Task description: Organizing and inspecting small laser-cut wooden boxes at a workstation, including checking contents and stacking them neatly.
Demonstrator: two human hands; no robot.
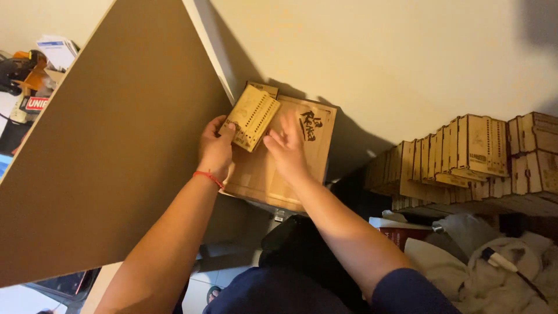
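My left hand [216, 149] grips the lower left edge of a small pale wooden panel [253, 116] with rows of small holes, holding it tilted over a larger wooden board. That larger wooden board [317, 145] carries dark engraved markings near its top right. My right hand [286, 150] lies flat on the board's face with fingers spread, fingertips just beside the small panel. A red cord circles my left wrist.
A big brown sheet [110, 139] leans at the left against a white upright edge. Several similar wooden boxes [465, 157] are lined up on a shelf at the right. Below them lie white cloth [494, 261] and a dark red box. Clutter sits at the far left.
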